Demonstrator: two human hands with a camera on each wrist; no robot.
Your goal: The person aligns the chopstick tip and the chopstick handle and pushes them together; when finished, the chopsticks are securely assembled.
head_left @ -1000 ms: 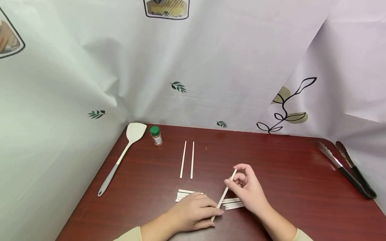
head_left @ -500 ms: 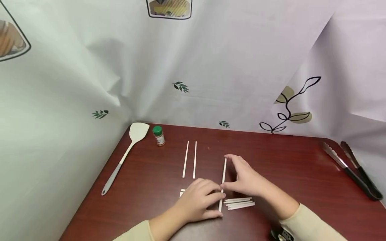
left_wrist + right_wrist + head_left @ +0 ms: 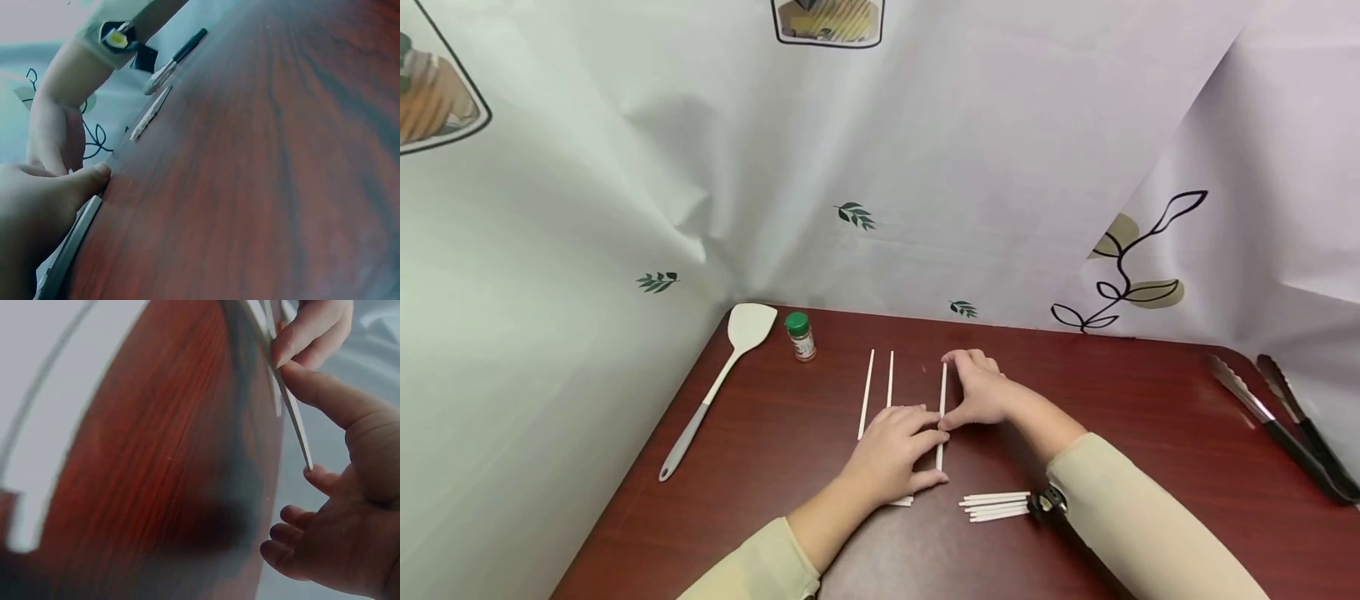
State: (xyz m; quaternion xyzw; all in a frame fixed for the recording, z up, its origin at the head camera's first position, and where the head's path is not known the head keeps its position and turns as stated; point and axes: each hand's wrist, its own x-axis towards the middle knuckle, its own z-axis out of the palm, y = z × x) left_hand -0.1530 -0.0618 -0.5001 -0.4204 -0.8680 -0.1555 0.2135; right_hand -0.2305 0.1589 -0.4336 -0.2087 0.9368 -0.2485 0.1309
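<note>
Both hands hold one thin white stick (image 3: 943, 389) lengthwise, close over the table. My right hand (image 3: 985, 396) spans its far part, index fingertip at the far end and thumb near the middle. In the right wrist view that index finger (image 3: 320, 479) meets the stick's tip (image 3: 305, 453). My left hand (image 3: 887, 454) pinches the nearer part, its thumb at the near end. To the left lie two matching sticks, a left one (image 3: 866, 396) and a right one (image 3: 891, 377), roughly parallel; the left hand hides the latter's near end.
A bundle of white sticks (image 3: 996, 507) lies by the right sleeve. Another bundle (image 3: 906, 502) is mostly hidden under the left hand. A white spatula (image 3: 718, 383) and a green-capped spice jar (image 3: 801, 337) stand back left; metal tongs (image 3: 1292, 425) lie at the right edge.
The held stick has moved away from the body and turned from slanted to nearly straight, parallel to the two others. Both hands travelled forward with it, the right one extending farther.
</note>
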